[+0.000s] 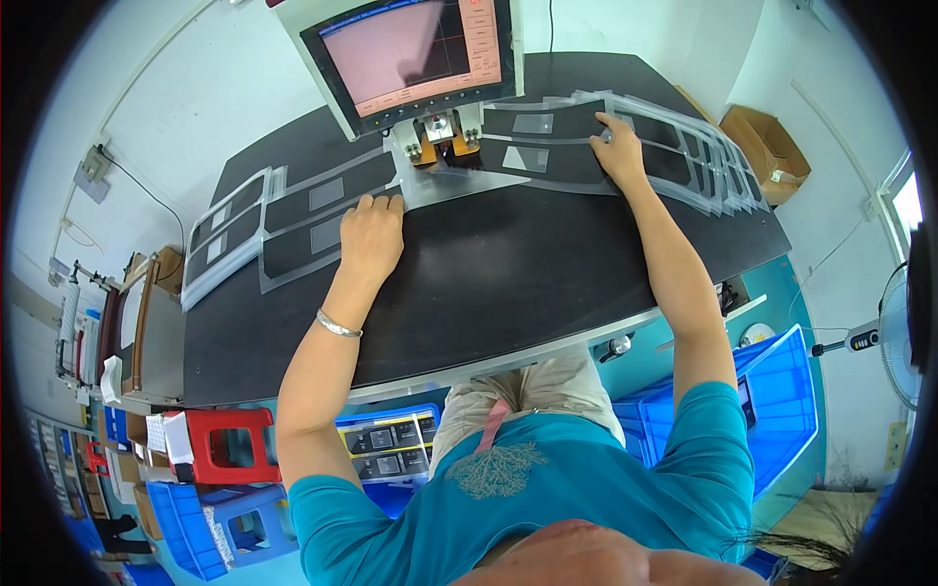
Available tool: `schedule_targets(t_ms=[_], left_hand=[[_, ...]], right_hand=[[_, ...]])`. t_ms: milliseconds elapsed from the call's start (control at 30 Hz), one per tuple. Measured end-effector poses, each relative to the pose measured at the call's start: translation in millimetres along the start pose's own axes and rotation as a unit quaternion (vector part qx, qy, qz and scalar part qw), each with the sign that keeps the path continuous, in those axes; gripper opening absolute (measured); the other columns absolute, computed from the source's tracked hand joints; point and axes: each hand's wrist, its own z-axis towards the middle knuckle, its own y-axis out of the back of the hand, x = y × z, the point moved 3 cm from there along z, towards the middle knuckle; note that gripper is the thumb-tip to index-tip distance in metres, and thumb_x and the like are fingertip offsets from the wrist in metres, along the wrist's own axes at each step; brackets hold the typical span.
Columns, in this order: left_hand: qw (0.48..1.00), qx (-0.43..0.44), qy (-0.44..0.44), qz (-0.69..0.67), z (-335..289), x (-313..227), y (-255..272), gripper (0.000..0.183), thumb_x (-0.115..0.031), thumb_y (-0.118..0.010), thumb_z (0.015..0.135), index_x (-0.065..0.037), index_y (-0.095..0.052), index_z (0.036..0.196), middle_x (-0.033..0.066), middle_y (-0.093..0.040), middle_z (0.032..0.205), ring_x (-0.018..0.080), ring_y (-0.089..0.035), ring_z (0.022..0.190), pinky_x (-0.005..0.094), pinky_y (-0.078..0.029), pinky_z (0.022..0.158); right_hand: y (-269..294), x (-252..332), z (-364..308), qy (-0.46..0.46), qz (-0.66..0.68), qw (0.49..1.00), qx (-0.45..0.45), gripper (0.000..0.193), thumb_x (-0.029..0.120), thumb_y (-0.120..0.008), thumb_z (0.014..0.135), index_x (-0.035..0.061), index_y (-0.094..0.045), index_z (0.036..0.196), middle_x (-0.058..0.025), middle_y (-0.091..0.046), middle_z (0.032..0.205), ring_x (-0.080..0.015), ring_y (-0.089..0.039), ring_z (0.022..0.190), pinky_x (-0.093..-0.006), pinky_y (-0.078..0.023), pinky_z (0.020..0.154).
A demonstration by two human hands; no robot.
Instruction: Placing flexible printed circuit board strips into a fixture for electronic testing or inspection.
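A thin clear-edged plastic sheet point(293, 231) with dark-looking panels and small pale rectangles lies left of the machine head. My left hand point(373, 234) is on its near right corner, fingers curled together at the edge. Right of the head lies a similar sheet point(567, 161); whether the two are one piece is hidden under the machine. My right hand point(618, 154) has its thumb and forefinger at this sheet's right end, beside a fanned stack of sheets point(718, 161). Between the hands, a shiny metal plate point(459, 188) sits below the machine's orange-tipped clamps point(447, 151).
A machine screen point(415, 54) stands over the black table point(489, 283). Another sheet stack point(227, 234) lies at the table's left. A cardboard box point(767, 151) is behind the right end. Below are blue bins point(782, 400), a red stool point(230, 444) and a fan point(894, 332).
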Motion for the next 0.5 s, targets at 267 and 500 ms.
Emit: schedule_targets(t_ms=[267,500], left_hand=[[1.0,-0.002,0.002,-0.022,1,-1,3,0.007,-0.007,-0.063,0.079,-0.006,-0.066,0.085,0.0064,-0.063,0.079,0.0236,-0.062,0.082,0.0354,-0.052,0.066],[0.992,0.002,0.044,-0.115,-2,3,-2,0.031,-0.007,-0.06,0.086,-0.002,-0.061,0.116,0.0151,-0.064,0.112,0.0317,-0.061,0.111,0.0416,-0.055,0.084]], right_hand=[[1,-10,0,0.018,-0.009,1.0,-0.024,0.046,0.016,-0.066,0.08,0.0041,-0.063,0.124,-0.0188,-0.063,0.125,-0.0345,-0.059,0.117,-0.0385,-0.046,0.1],[8,-2,-3,0.007,0.021,1.0,-0.01,0.047,0.021,-0.068,0.082,0.0059,-0.061,0.126,-0.0173,-0.063,0.124,-0.0327,-0.058,0.118,-0.0402,-0.045,0.101]])
